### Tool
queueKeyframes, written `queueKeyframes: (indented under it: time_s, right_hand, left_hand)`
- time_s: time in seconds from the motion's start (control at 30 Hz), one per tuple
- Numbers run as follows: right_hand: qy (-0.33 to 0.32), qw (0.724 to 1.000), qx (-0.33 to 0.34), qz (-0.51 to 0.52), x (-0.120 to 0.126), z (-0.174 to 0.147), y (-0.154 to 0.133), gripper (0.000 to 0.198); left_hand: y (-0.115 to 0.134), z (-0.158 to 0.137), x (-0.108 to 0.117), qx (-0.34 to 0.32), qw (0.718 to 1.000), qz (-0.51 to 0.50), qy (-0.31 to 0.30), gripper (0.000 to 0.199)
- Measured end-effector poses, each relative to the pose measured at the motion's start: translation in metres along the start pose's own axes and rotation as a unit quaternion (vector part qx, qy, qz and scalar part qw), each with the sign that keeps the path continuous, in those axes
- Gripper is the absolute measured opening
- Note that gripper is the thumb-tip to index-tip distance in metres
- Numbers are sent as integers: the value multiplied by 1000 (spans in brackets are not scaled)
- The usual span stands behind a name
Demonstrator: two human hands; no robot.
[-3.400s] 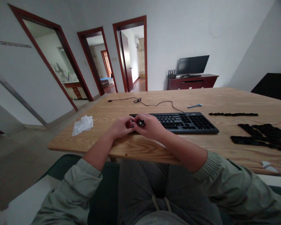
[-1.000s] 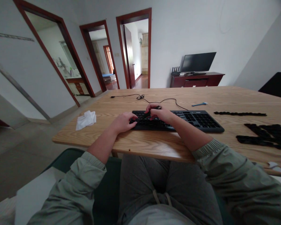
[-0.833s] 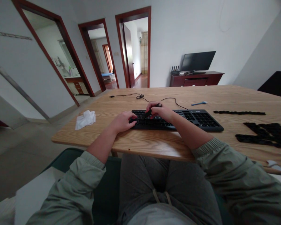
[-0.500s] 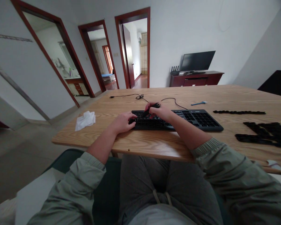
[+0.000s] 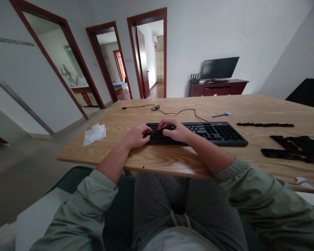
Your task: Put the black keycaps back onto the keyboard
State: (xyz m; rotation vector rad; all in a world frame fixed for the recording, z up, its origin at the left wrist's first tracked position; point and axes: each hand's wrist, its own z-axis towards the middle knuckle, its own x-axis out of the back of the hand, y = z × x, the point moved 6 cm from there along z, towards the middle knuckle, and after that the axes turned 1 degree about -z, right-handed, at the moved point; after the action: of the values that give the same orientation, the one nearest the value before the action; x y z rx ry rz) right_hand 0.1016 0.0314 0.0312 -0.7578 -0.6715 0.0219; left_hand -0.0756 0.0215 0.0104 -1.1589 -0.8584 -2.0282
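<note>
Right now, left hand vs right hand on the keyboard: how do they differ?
The left hand rests at the near left corner of the keyboard, holding nothing visible; the right hand lies further in over the keys, gripping a small dark tool. The left hand's fingers curl on the edge; the right hand's close around the tool. Both are bare and touch the keyboard.

One keyboard (image 5: 211, 131), one white tissue (image 5: 94, 134) at 9 o'clock, one blue tool (image 5: 221, 114), two hands, three open doorways, one monitor (image 5: 219, 68).
</note>
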Motion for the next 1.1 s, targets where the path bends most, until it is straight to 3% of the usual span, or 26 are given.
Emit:
queueKeyframes:
  time_s: [0.13, 0.27, 0.4, 0.53, 0.73, 0.83, 1.0, 1.1]
  right_hand:
    - [-19, 1000, 4, 9, 3, 4, 0, 20]
    - [-27, 996, -49, 68, 8, 10, 11, 21]
    - [26, 980, -131, 145, 7, 18, 28, 17]
    - [87, 959, -193, 189, 3, 22, 37, 20]
    - [99, 954, -199, 201, -7, 31, 36, 28]
    - [103, 957, -198, 185, -14, 34, 37, 35]
    - [43, 976, -172, 122, -22, 34, 31, 36]
    - [6, 984, -161, 80, -22, 32, 23, 40]
  left_hand:
    - [3, 0, 2, 6, 1000, 5, 4, 29]
    - [2, 0, 1, 13, 1000, -1, 10, 32]
    - [4, -1, -1, 1, 1000, -16, 6, 28]
    - [-2, -1, 2, 39, 997, -58, 17, 29]
    - [-8, 2, 4, -2, 987, -151, 59, 28]
    - [-15, 3, -1, 35, 986, -151, 57, 18]
    - [-20, 2, -2, 91, 978, -174, 69, 38]
    - [-16, 2, -1, 78, 982, -168, 48, 28]
